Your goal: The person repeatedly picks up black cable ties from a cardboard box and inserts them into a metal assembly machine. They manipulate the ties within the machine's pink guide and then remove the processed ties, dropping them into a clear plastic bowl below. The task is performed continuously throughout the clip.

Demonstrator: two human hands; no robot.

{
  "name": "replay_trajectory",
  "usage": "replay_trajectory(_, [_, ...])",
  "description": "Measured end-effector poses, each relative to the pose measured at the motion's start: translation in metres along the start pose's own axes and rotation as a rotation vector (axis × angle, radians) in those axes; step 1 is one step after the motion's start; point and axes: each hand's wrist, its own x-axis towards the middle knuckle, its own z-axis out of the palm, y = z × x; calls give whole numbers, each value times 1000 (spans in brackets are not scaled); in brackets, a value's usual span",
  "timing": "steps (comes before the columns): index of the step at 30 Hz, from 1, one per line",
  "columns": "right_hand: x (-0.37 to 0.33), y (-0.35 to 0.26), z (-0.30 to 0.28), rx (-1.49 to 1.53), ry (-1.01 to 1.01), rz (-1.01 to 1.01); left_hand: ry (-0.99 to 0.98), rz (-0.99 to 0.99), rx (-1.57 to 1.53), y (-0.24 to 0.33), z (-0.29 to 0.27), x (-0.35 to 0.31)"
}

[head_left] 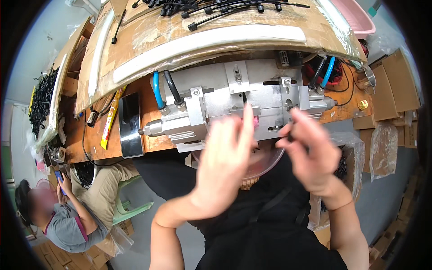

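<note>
My left hand (pixel 222 157) is in front of a metal clamping fixture (pixel 220 83), blurred by motion. Its index finger stretches up to the fixture's middle, close to a thin black piece (pixel 245 97) standing there; whether they touch I cannot tell. Beside that finger a bit of pink (pixel 256 121) shows on the fixture. My right hand (pixel 312 153), also blurred, is over the fixture's right front edge. Its thumb and fingers are pinched together on a small dark part (pixel 290 136), mostly hidden. Below, a clear plastic bowl (pixel 270 167) sits at my lap, partly covered by my left hand.
A cardboard-topped shelf (pixel 166 42) overhangs the bench, with black cable-like parts (pixel 234 10) on it. Blue air hoses (pixel 158 90) rise from the fixture. A phone (pixel 131 126) lies at left. A seated person (pixel 74 216) holds another phone. Cardboard boxes (pixel 389 85) stand at right.
</note>
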Motion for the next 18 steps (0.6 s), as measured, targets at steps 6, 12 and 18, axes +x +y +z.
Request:
replay_trajectory(6, [-32, 0, 35, -8, -229, 71, 244, 153, 18, -96, -42, 128])
replay_trajectory(12, [-29, 9, 45, 24, -245, 89, -243, 11, -211, -106, -69, 149])
replay_trajectory(18, [51, -6, 4, -204, -340, -208, -272, 115, -307, -125, -77, 141])
